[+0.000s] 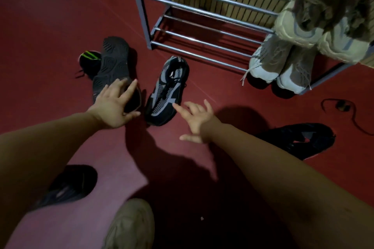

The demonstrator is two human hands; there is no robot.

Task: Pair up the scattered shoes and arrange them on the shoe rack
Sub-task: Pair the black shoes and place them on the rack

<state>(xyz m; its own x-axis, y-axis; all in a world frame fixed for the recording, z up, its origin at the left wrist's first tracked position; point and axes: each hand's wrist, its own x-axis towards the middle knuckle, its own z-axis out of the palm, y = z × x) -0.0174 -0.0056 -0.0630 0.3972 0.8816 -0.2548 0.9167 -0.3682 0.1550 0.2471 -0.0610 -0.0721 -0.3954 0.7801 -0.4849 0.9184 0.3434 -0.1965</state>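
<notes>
Left hand (113, 105), fingers spread and straight, rests over the heel end of an overturned black shoe with a ridged rubber sole (113, 66); nothing gripped. Right hand (197, 120), fingers splayed and loose, holds nothing; its forefinger tip lies just beside the heel of an upright black-and-grey mesh sneaker (167, 91). Likely a pair. Best to curl each hand round its heel collar, turn the upturned one sole-down, lift both together. Grey metal bar shoe rack (202, 18) stands beyond the fingertips, two pale pairs at its right end.
</notes>
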